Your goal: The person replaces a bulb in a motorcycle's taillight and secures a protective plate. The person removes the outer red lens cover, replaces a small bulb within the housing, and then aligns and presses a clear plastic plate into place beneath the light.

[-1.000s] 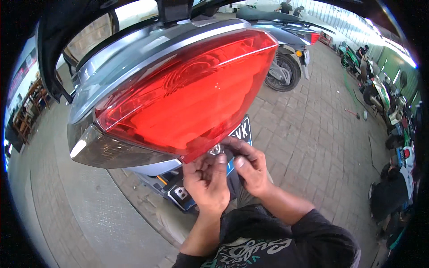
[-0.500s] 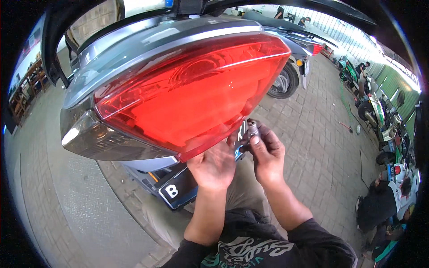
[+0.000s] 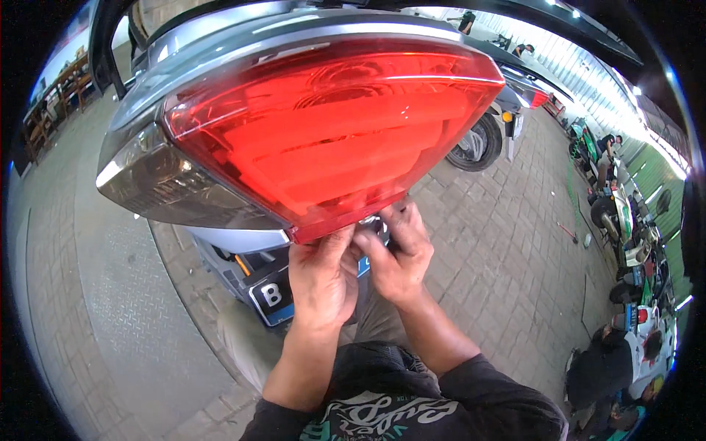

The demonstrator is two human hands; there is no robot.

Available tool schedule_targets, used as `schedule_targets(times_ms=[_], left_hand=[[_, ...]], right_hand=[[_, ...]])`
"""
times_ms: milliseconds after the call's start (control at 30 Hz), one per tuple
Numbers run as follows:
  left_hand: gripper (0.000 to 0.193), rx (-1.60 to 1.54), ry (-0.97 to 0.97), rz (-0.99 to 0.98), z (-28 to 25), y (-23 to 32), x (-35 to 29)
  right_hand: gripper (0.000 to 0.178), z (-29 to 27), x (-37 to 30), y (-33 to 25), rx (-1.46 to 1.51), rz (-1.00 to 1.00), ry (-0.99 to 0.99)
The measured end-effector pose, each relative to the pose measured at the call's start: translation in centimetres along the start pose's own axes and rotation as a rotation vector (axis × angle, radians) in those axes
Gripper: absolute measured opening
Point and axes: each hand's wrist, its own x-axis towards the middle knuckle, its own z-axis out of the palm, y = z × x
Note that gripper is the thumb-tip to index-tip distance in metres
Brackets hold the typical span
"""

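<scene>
A large red tail light (image 3: pixel 331 140) on the rear of a motorcycle stands right in front of me. Below its bottom edge my right hand (image 3: pixel 401 261) is closed, thumb and fingers pinched around a small silver cylindrical metal piece (image 3: pixel 382 227), which shows only in part. My left hand (image 3: pixel 318 283) is raised close beside it, thumb up at the lens's lower edge; its fingertips are hidden behind the lens and the hand itself. A smoky turn signal lens (image 3: pixel 173 180) adjoins the red lens at left. Behind my wrists sits the dark licence plate (image 3: pixel 268 298), partly covered.
Another motorcycle with a black rear wheel (image 3: pixel 478 143) stands beyond at the right. More motorcycles (image 3: pixel 625 220) line the right wall, with people (image 3: pixel 599 367) near them. Paving bricks cover the floor, and a metal plate (image 3: pixel 121 294) lies at left. A red-handled tool (image 3: pixel 568 233) rests farther off.
My right hand has moved left and up under the tail light, taking the silver piece with it. My left hand has turned and come nearer the lens edge. The view has shifted slightly.
</scene>
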Motion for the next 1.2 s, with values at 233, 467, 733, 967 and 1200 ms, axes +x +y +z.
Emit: schedule_targets(times_ms=[233, 467, 733, 967, 1200], left_hand=[[0.033, 0.496, 0.178, 0.355, -0.5, -0.1, -4.2], [0.047, 0.433, -0.071, -0.092, -0.3, 2.4, -5.9], [0.041, -0.396, -0.045, -0.325, 2.1, 0.3, -4.3], [0.027, -0.508, -0.014, -0.203, 1.6, -3.2, -1.6], [0.039, -0.946, -0.254, -0.214, 1.4, -7.4, 0.4]], right_hand=[[0.036, 0.6, 0.7, 1.1, -0.219, -0.294, -0.214], [0.032, 1.9, 3.3, 0.8, -0.447, -0.247, -0.354], [0.033, 2.0, 1.7, 1.1, -0.397, -0.312, -0.131], [0.037, -0.1, -0.1, 4.0, 0.032, 0.288, -0.245], [0.051, -0.2, -5.2, 7.3, 1.404, 0.439, 0.137]])
